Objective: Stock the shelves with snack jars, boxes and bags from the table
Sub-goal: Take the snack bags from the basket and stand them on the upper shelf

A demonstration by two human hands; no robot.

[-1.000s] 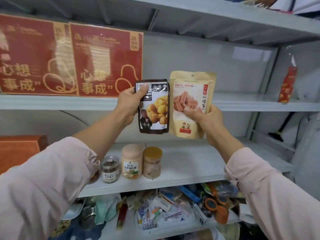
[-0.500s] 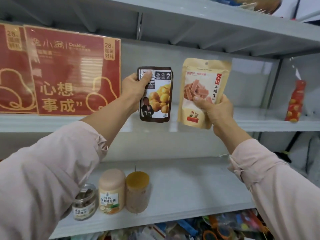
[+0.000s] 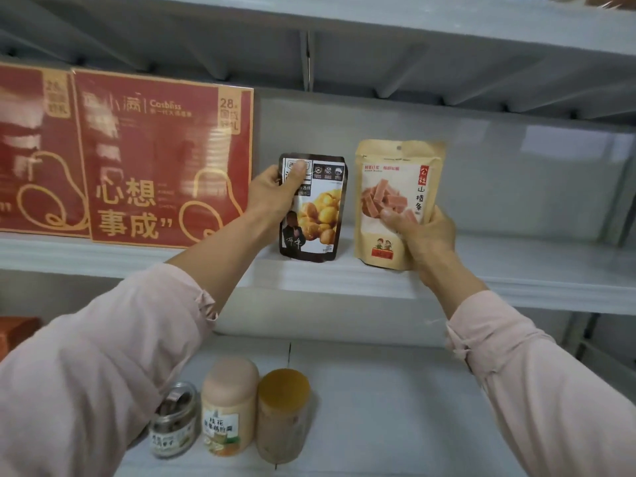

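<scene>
Fingers (image 3: 298, 173) on both hands are curled round a snack bag apiece, so neither hand is free. Far left on the middle shelf (image 3: 516, 266) stand two red boxes (image 3: 165, 160), faces forward; under them, on the lower shelf (image 3: 395, 390), three jars (image 3: 229, 407) are grouped close. Just right of the boxes the left hand (image 3: 272, 196) pinches the dark chestnut bag (image 3: 316, 215) near its top edge, thumb across the front, keeping it upright with the label outward, probably so it reads from the front. Next along, with a gap between, the tan bag (image 3: 395, 187) is gripped low by the right hand (image 3: 423, 235), likely to steady its base. Both bags' bottoms are at the shelf surface; whether they rest on it I cannot tell.
</scene>
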